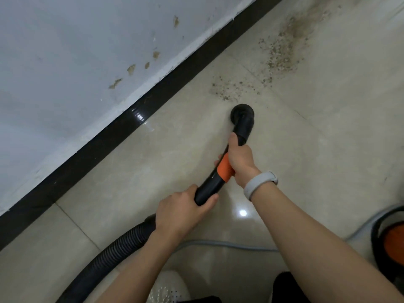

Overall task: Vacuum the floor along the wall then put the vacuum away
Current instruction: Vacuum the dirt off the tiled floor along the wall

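A black vacuum wand (209,186) with an orange band slants up the middle of the view to a round black nozzle (242,113) resting on the beige tiled floor (317,149). My right hand (239,159) grips the wand at the orange band, a grey wristband behind it. My left hand (185,209) holds the wand's lower end, where the ribbed black hose (118,250) joins. Brown dirt (279,55) lies scattered on the floor just beyond the nozzle, near the black skirting (109,136) of the white wall (65,51).
The vacuum's black and orange body (391,235) sits at the right edge. A grey cable (229,244) runs across the floor under my arms. A white shoe (168,287) shows at the bottom. The wall carries several brown stains.
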{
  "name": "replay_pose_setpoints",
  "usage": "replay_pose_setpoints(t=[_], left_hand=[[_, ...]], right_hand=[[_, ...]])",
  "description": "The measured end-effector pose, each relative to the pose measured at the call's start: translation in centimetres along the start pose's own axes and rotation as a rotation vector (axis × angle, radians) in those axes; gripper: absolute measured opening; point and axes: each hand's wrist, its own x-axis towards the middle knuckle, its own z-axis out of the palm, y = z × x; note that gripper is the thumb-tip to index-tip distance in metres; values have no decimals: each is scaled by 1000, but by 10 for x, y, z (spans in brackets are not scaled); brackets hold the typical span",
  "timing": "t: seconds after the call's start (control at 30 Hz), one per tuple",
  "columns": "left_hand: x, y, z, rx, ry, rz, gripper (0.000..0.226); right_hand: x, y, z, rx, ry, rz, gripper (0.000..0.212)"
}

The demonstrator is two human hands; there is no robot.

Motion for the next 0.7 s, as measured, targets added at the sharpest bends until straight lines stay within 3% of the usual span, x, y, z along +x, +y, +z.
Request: replay_pose_setpoints(t=[0.17, 0.33, 0.7], left_hand=[[30, 34, 1, 64, -9, 137, 55], [48, 53, -7, 43, -29, 162, 55], [16, -21, -18, -39, 125, -87, 51]], right_hand=[[19, -22, -30, 58, 116, 3, 36], [33, -42, -43, 79, 93, 23, 32], [10, -22, 48, 72, -136, -11, 32]])
